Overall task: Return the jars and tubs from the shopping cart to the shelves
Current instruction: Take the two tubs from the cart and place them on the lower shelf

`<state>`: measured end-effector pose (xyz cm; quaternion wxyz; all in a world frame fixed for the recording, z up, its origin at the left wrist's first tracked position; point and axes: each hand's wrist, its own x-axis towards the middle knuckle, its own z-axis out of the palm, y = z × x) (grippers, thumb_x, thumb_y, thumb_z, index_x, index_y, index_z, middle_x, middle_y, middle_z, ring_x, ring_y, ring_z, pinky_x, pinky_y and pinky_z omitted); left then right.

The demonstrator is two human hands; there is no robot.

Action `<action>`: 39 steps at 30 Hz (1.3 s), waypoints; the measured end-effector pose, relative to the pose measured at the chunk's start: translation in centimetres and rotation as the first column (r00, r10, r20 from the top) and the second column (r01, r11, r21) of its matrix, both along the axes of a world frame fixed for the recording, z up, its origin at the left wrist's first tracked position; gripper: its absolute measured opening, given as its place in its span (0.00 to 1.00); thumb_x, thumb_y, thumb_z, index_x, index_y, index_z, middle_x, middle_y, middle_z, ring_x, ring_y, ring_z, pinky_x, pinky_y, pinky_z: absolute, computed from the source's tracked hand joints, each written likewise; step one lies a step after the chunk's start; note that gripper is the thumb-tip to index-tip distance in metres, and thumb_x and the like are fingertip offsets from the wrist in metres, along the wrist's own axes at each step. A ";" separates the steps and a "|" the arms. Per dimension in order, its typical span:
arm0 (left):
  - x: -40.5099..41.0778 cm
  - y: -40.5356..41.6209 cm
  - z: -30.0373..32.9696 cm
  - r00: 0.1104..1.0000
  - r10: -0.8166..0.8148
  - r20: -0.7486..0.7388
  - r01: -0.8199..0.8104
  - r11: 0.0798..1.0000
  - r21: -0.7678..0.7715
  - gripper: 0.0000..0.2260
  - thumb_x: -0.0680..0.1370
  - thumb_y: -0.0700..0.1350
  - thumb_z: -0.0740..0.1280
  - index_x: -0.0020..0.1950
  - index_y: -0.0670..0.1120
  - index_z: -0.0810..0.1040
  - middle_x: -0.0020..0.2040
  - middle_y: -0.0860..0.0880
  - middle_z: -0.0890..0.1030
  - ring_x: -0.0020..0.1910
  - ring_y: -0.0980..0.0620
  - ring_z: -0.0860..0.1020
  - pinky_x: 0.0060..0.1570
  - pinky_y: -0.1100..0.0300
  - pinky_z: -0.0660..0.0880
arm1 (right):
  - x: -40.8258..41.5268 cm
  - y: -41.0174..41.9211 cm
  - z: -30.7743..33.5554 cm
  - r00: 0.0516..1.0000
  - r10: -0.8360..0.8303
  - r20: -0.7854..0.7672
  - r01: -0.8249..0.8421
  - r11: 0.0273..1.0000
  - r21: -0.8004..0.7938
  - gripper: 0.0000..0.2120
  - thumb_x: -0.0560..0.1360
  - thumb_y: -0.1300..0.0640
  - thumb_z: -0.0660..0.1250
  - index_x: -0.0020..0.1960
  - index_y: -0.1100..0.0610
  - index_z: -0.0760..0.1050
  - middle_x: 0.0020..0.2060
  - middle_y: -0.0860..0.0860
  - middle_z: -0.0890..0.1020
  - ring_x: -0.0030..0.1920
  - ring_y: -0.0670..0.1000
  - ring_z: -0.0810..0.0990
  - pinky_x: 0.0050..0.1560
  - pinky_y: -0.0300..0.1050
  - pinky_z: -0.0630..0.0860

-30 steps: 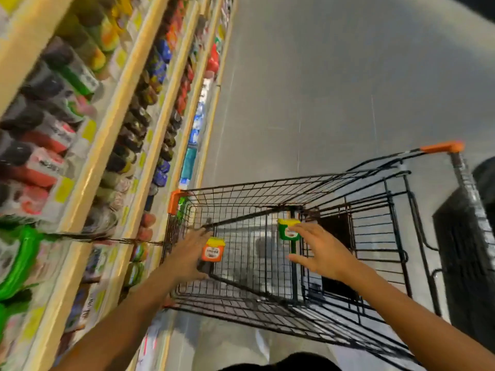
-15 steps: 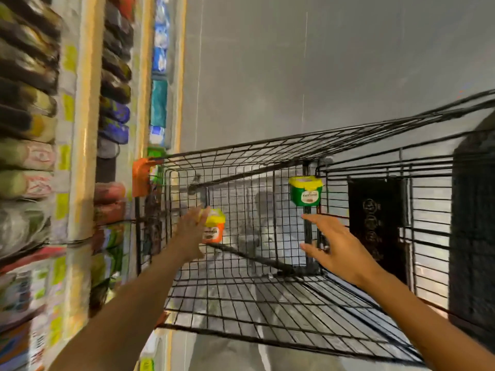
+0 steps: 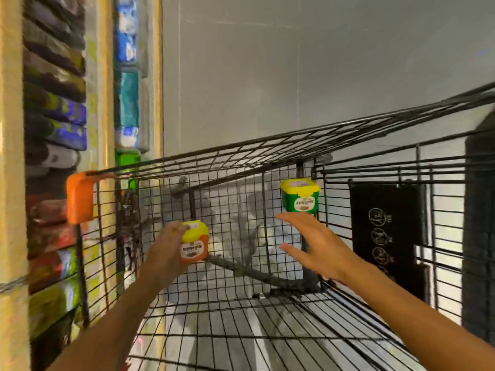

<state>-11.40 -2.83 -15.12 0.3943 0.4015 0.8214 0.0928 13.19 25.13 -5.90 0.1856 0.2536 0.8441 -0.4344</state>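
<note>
Inside the black wire shopping cart [image 3: 241, 330], my left hand [image 3: 167, 247] is wrapped around an orange tub [image 3: 194, 243] with a yellow lid. A green tub [image 3: 300, 196] with a yellow lid sits against the cart's far end. My right hand [image 3: 313, 243] hovers just below and in front of the green tub, fingers spread, touching nothing.
Shelves [image 3: 101, 108] packed with blurred jars and packets run along the left, close to the cart's orange corner bumper [image 3: 79, 196]. A black panel [image 3: 388, 236] hangs on the cart's right side. Grey floor lies beyond the cart.
My view has dropped closer into the cart. My left hand has closed on the orange tub, and my right hand has moved nearer to the green tub.
</note>
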 end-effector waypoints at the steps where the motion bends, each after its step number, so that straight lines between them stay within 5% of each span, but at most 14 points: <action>1: 0.4 0.7 0.6 1.000 0.021 0.009 -0.021 0.999 0.027 0.43 0.56 0.36 0.83 0.68 0.42 0.71 0.64 0.40 0.73 0.61 0.39 0.75 0.57 0.46 0.78 | 0.2 0.5 0.0 1.000 -0.012 0.001 0.012 1.000 0.007 0.30 0.79 0.46 0.69 0.77 0.44 0.62 0.72 0.42 0.70 0.72 0.40 0.63 0.71 0.39 0.63; 9: 2.2 5.4 5.3 0.982 0.087 0.167 -0.111 0.984 0.139 0.41 0.63 0.39 0.81 0.71 0.52 0.66 0.65 0.56 0.67 0.64 0.53 0.67 0.58 0.67 0.68 | 2.9 5.8 -3.2 0.992 -0.096 0.081 0.089 0.992 0.091 0.47 0.72 0.53 0.77 0.81 0.46 0.50 0.78 0.48 0.58 0.77 0.50 0.58 0.72 0.54 0.70; 16: 3.5 9.0 6.7 0.984 0.006 0.176 -0.044 0.976 0.212 0.44 0.63 0.44 0.81 0.73 0.57 0.62 0.70 0.57 0.65 0.70 0.51 0.66 0.64 0.50 0.75 | 2.4 8.2 -9.8 0.985 -0.034 0.167 0.012 0.991 0.134 0.55 0.67 0.62 0.80 0.80 0.46 0.48 0.80 0.51 0.50 0.78 0.56 0.57 0.66 0.57 0.76; 22: 4.3 9.1 6.5 0.981 0.077 0.176 -0.119 0.963 0.240 0.44 0.63 0.41 0.81 0.73 0.56 0.63 0.68 0.56 0.65 0.67 0.52 0.69 0.56 0.54 0.80 | 2.0 8.5 -13.8 0.992 -0.054 0.117 0.035 0.987 0.158 0.50 0.63 0.65 0.81 0.75 0.44 0.58 0.75 0.51 0.58 0.69 0.59 0.71 0.52 0.57 0.82; 25: 4.4 8.8 6.9 0.981 0.085 0.176 -0.130 0.955 0.268 0.43 0.63 0.41 0.81 0.72 0.56 0.63 0.68 0.58 0.65 0.68 0.55 0.68 0.59 0.58 0.79 | 1.9 8.6 -14.0 0.988 -0.049 0.146 0.021 0.982 0.187 0.49 0.61 0.64 0.81 0.73 0.44 0.58 0.73 0.50 0.59 0.59 0.58 0.77 0.41 0.48 0.81; 28: 4.1 8.3 7.6 0.984 0.083 0.160 -0.126 0.952 0.279 0.42 0.64 0.42 0.81 0.73 0.55 0.63 0.69 0.57 0.65 0.67 0.56 0.68 0.59 0.60 0.78 | 1.2 8.2 -13.0 0.983 -0.010 0.186 -0.037 0.968 0.247 0.46 0.62 0.63 0.80 0.73 0.49 0.60 0.73 0.51 0.61 0.59 0.57 0.77 0.40 0.42 0.76; 33: 3.8 8.2 12.3 0.982 0.151 0.113 -0.178 0.943 0.281 0.42 0.64 0.44 0.81 0.72 0.54 0.64 0.68 0.56 0.66 0.66 0.53 0.71 0.56 0.57 0.80 | -0.4 6.9 -7.0 0.977 0.011 0.212 -0.068 0.962 0.264 0.43 0.64 0.58 0.80 0.73 0.50 0.62 0.69 0.52 0.66 0.61 0.58 0.77 0.42 0.46 0.76; 39: 3.8 6.7 21.3 0.959 0.257 0.118 -0.283 0.885 0.371 0.41 0.63 0.43 0.81 0.72 0.56 0.66 0.68 0.59 0.66 0.66 0.55 0.72 0.57 0.57 0.80 | -1.9 5.6 5.9 0.998 -0.005 -0.059 0.015 0.985 0.172 0.44 0.62 0.55 0.82 0.73 0.50 0.64 0.66 0.50 0.72 0.57 0.52 0.79 0.45 0.51 0.81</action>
